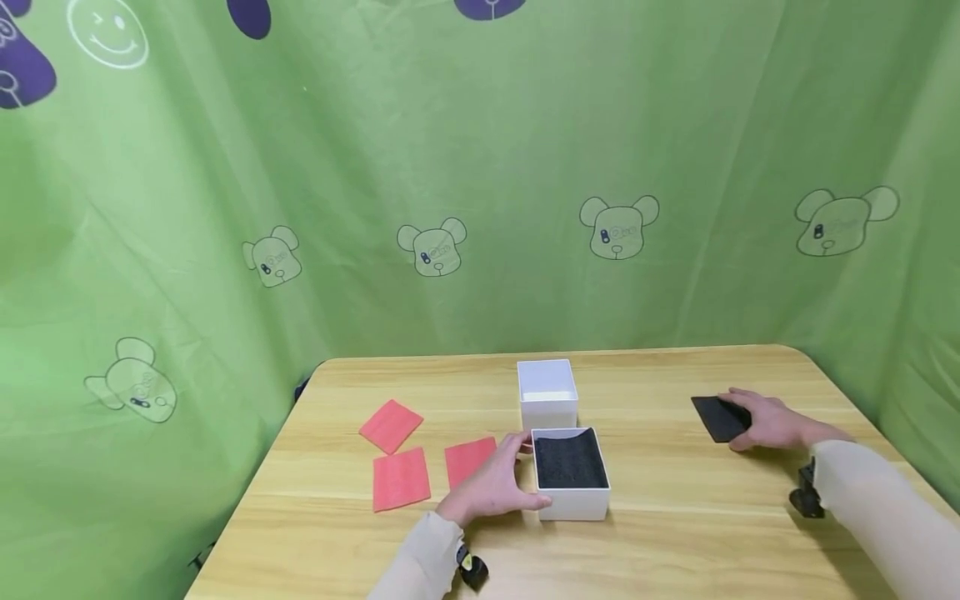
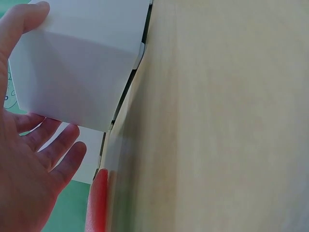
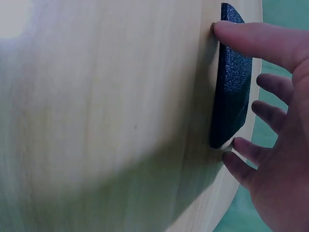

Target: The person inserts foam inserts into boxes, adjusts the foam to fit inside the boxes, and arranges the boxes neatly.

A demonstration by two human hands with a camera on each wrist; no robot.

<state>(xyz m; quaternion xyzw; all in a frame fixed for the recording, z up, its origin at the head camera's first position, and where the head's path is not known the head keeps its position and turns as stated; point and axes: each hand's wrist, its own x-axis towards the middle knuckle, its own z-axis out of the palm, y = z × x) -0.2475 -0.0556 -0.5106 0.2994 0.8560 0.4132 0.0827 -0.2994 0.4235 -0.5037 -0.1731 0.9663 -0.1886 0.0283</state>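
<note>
A white open-topped box (image 1: 573, 502) stands on the table with a black sheet (image 1: 572, 463) inside, its upper edge bent. My left hand (image 1: 491, 487) holds this box at its left side, thumb on the front face and fingertips near the back corner. The left wrist view shows the thumb of the left hand (image 2: 26, 159) against the box wall (image 2: 77, 72). Farther right, a black square of foam-like sheet (image 1: 716, 417) lies on the table. Over its right part is my right hand (image 1: 772, 422), thumb and loosely bent fingers spread about the square (image 3: 234, 82); finger contact is unclear.
Behind the first box stands another white open box (image 1: 549, 412). Three red squares lie to the left: a back one (image 1: 391, 426), a front one (image 1: 401, 479) and one partly behind my left hand (image 1: 467, 460). A green curtain (image 1: 510, 308) hangs behind the wooden table (image 1: 660, 550).
</note>
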